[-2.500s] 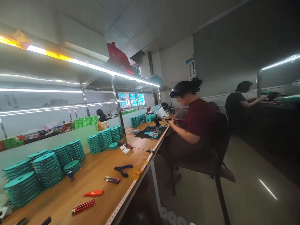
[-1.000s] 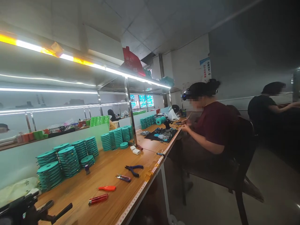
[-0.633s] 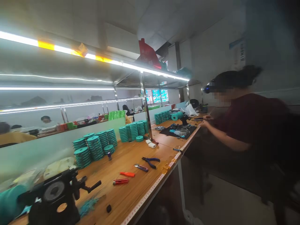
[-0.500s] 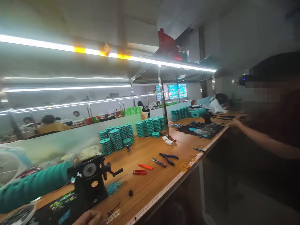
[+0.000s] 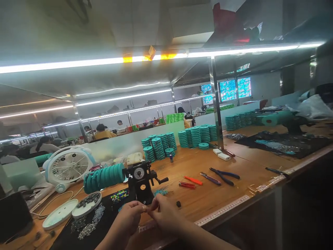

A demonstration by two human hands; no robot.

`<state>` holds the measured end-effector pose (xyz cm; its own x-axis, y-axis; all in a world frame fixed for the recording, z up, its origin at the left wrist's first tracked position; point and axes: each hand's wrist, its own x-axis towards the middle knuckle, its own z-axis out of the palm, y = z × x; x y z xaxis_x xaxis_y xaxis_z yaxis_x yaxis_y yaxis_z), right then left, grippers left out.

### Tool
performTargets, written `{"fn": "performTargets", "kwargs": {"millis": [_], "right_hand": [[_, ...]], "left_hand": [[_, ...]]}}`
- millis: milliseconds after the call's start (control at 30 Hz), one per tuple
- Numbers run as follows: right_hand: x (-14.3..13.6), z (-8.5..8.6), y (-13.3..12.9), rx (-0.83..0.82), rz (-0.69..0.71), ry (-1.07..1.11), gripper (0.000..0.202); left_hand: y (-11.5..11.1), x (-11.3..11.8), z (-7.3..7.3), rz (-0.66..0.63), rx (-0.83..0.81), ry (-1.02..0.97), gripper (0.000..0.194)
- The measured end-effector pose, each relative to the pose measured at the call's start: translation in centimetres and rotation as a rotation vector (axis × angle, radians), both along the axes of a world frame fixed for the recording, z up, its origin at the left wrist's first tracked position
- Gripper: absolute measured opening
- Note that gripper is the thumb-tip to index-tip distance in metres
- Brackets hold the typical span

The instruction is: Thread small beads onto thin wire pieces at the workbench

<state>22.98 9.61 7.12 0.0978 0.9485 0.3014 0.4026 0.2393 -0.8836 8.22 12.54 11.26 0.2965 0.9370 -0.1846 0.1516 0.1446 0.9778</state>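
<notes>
Nothing legible: marks on the measuring tape and the crank machine's round dial too small.

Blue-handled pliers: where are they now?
In the head view, the pliers lie right of centre on the wooden bench, just right of the snips.

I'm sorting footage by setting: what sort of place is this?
Probably a workshop or factory floor: a crank-handled black device, stacks of teal spools and pliers sit on a wooden bench.
</notes>
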Motion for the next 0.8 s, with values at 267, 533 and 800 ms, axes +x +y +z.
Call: {"fn": "performTargets", "kwargs": {"millis": [267,533,800], "right_hand": [[-0.5,0.0,-1.2,-0.002,-0.092,0.132,0.002],[-1.7,-0.7,-0.5,-0.073,0.112,0.209,0.013],[-0.9,-1.2,-1.6,0.239,0.144,-0.102,0.025]], "left_hand": [[0.1,0.1,-1.3,0.009,-0.044,-0.169,0.026],[0.1,0.6,-2.5,0.018,-0.01,-0.271,0.019],[-0.1,0.4,-2.0,0.045,0.071,-0.192,0.017]]}}
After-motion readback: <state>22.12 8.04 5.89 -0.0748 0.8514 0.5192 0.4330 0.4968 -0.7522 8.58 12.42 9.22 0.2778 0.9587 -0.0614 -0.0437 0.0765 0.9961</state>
